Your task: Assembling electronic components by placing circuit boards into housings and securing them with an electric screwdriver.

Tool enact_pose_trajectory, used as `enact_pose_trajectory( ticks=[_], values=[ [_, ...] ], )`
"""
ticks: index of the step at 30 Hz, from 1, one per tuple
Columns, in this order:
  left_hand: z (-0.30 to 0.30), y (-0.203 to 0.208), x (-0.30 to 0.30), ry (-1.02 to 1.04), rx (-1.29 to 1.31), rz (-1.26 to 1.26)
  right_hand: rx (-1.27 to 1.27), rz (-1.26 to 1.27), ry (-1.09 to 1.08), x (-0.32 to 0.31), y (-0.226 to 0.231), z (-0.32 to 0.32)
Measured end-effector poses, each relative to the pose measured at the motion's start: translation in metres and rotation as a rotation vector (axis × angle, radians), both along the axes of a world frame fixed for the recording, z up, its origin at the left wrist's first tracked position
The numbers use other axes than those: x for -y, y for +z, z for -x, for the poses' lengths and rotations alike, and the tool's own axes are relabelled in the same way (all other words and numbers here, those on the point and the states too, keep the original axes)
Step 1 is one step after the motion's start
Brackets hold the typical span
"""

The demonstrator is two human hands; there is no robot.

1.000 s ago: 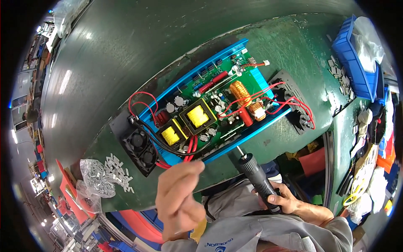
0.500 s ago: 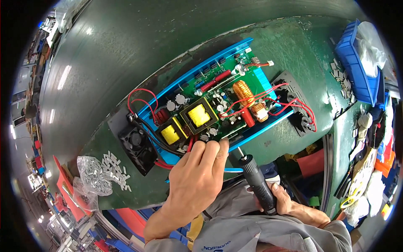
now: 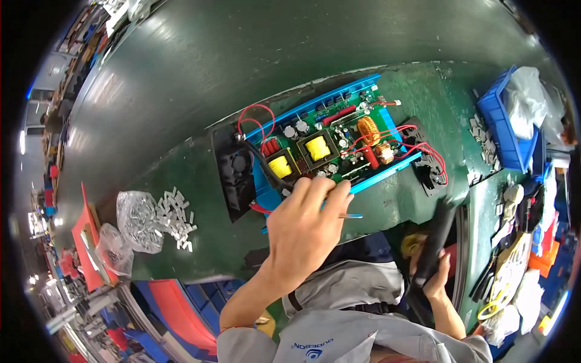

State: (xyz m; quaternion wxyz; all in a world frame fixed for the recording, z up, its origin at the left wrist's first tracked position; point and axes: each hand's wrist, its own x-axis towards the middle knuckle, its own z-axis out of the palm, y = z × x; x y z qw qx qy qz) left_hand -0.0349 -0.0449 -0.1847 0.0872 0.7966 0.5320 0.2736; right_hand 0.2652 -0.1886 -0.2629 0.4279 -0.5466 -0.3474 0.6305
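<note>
Fingers of the left hand (image 3: 305, 227) curl in, their hold unclear, with the unit (image 3: 330, 147) just beyond, while the right hand (image 3: 436, 278) grips a driver (image 3: 434, 242) that could, swung carelessly, snag the red wires (image 3: 433, 150) ahead.

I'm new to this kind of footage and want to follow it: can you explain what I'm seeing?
There is no robot here, just two bare hands at work. The view comes from a head-worn fisheye camera looking down, so straight edges curve. On the green workbench sits an open blue casing with a circuit board, yellow-wound transformers and a copper coil; a black fan panel is at its left end. Further left lie a clear bag and small silver-grey pieces; at right is a blue bin. The left hand is at the casing's near side, with a blue strip beside it, perhaps held. The right hand grips a black screwdriver, blurred.
</note>
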Motion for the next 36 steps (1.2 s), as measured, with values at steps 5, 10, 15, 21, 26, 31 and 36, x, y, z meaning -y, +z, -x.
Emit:
enact_pose_trajectory(
  ticks=[5, 10, 15, 21, 26, 31, 36],
  values=[
    [0.062, 0.008, 0.035, 0.410, 0.261, -0.103, 0.441, 0.010, -0.295, -0.067, 0.047, 0.001],
    [0.118, -0.001, 0.076, 0.756, 0.270, -0.061, 0.789, -0.270, -0.282, -0.111, 0.033, -0.062],
    [0.143, -0.017, 0.086, 0.775, 0.431, 0.088, 1.193, -0.603, -0.284, -0.145, 0.065, -0.045],
    [0.121, -0.003, 0.037, 0.677, 0.551, 0.170, 1.005, -0.765, 0.006, -0.133, 0.082, 0.050],
    [0.103, 0.001, 0.014, 0.536, 0.302, 0.322, 0.915, -0.745, 0.041, -0.112, 0.082, 0.077],
    [0.080, 0.017, 0.018, 0.324, 0.038, -0.259, 0.851, -0.718, 0.089, -0.100, 0.071, 0.071],
    [0.070, 0.023, -0.017, 0.000, -0.171, -0.458, 0.826, -0.682, 0.159, -0.089, 0.061, 0.074]
  ],
)
